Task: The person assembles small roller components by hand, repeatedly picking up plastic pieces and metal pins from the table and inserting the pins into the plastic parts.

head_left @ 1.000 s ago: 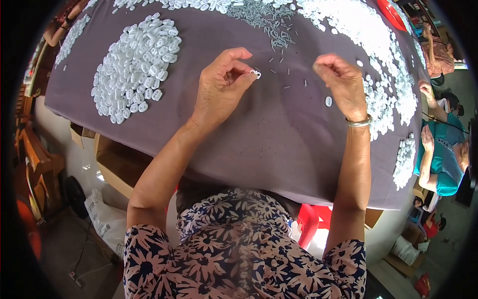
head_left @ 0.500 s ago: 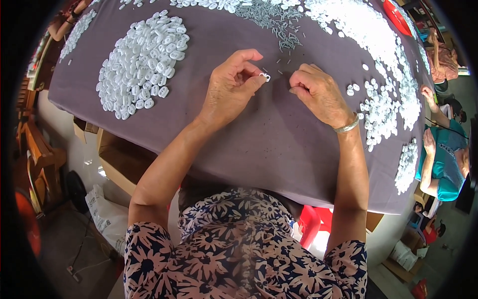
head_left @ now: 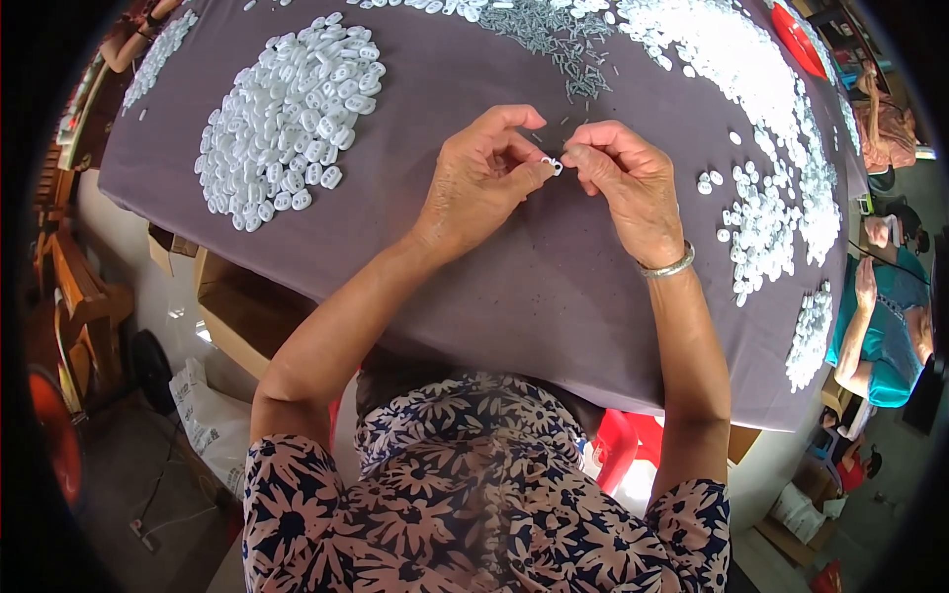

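My left hand [head_left: 474,188] pinches a small white plastic piece with holes [head_left: 552,166] between thumb and forefinger, just above the dark cloth. Close against that piece, my right hand [head_left: 633,188] has its thumb and forefinger pressed together; whatever is between them is too small to make out. A bracelet [head_left: 670,262] circles my right wrist. Beyond both hands lies a scatter of thin grey pins [head_left: 583,74], a few of them loose near my fingers. Off to the left of my left hand is a big heap of white two-holed pieces [head_left: 287,124].
Small white round pieces [head_left: 766,227] spread along the table's right side, with a large bright pile [head_left: 712,49] behind. A red tray [head_left: 799,40] sits at the far right. Co-workers are at the table's edges, one in a teal top [head_left: 880,326]. A cardboard box [head_left: 232,316] stands below the left edge.
My right hand has moved left and turned, bringing its fingertips to the white piece. My left hand, still pinching it, has shifted slightly right.
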{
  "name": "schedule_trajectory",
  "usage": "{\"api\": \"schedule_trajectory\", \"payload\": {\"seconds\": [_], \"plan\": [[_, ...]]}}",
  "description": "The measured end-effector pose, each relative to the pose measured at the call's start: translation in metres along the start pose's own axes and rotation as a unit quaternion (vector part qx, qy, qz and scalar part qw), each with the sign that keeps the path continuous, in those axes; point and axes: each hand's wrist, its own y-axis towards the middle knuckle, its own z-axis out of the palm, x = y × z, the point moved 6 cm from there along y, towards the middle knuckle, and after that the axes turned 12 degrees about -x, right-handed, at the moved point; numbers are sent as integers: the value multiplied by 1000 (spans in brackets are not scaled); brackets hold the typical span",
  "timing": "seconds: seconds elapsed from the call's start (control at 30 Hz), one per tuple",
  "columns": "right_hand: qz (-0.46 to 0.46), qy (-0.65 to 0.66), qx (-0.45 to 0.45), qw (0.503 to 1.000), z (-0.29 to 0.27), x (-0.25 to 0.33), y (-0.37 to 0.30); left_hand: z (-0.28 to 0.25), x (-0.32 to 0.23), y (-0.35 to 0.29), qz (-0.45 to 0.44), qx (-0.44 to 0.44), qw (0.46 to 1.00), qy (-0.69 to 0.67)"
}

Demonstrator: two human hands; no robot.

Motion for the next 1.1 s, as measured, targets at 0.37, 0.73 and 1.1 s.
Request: {"api": "schedule_trajectory", "payload": {"seconds": [0.37,0.73,1.1], "plan": [[53,-27,-1,998,4,-10,-3,4,-1,-4,20,16,999,48],[55,-29,1,998,4,-12,-2,3,2,-3,31,18,998,48],[-18,-72,-6,997,8,-11,-5,3,-3,-6,50,-16,995,81]]}}
